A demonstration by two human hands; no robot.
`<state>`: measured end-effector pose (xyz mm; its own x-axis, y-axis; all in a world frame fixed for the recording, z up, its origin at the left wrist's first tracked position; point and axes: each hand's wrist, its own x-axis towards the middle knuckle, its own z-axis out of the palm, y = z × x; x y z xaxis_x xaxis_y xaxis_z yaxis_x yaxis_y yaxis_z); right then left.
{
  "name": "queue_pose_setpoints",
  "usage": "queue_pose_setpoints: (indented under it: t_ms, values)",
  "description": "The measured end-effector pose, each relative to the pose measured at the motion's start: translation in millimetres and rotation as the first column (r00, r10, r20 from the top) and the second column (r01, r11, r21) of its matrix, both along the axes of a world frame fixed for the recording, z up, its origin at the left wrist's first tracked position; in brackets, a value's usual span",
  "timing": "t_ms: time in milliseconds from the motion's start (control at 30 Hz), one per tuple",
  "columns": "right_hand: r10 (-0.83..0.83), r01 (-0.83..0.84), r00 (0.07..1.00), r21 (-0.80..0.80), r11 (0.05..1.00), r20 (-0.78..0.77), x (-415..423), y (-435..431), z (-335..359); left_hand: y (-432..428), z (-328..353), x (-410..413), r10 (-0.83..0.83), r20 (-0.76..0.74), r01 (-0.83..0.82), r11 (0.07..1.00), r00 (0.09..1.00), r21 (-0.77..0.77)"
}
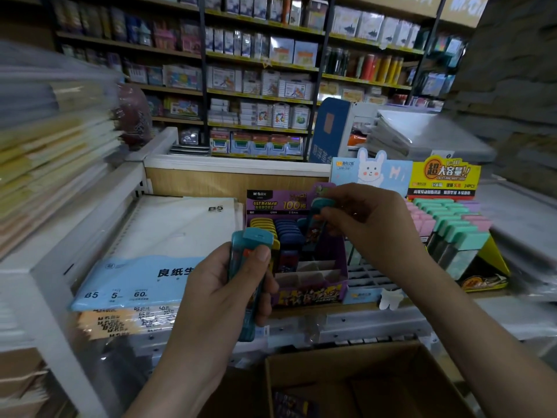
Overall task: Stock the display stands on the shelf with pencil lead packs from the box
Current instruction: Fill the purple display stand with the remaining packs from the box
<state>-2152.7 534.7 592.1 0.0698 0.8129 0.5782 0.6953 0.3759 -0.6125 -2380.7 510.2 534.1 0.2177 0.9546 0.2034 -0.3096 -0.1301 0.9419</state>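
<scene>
Running across the view, the white shelf (361, 324) stands above the open cardboard box (376, 360) and carries the purple display stand (340, 257). The stand's back rows hold yellow and dark blue packs; its front slots (304, 277) are empty. The left hand (211, 285) holds what looks like a couple of teal lead packs (247, 260), fingers wrapped round them, just left of the stand. The right hand (370, 218) pinches one teal pack (324, 204) by its cap above the right column. That pack should probably go down upright, squared to the dividers, into the rearmost free slot, so later ones fit ahead.
</scene>
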Motion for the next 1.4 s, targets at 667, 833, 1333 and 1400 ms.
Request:
queue_pose_setpoints:
  t_ms: [667, 833, 1333, 1400]
  values:
    - [-0.107, 0.044, 0.911, 0.162, 0.986, 0.398, -9.4, 8.0, -23.5, 9.1, -2.2, -2.1, 0.005, 0.055, 0.001, 0.995, 0.998, -0.103]
    - [-0.165, 0.098, 0.932, 0.214, 0.972, 0.324, -10.6, -0.5, -20.2, 5.2, -0.8, -0.8, -0.011, 0.08, 0.014, 0.999, 0.997, -0.043]
    - [0.267, -0.316, 0.921, -0.141, 0.938, -0.284, -36.2, -41.0, -0.6, -4.6, -1.6, 17.7, -0.019, 0.019, 0.018, 0.997, 1.0, 0.069]
    - [0.263, -0.328, 0.902, -0.149, 0.933, -0.341, -33.7, -40.2, -1.8, -6.0, -2.1, 19.2, -0.034, 0.009, 0.033, 0.997, 0.999, 0.076]
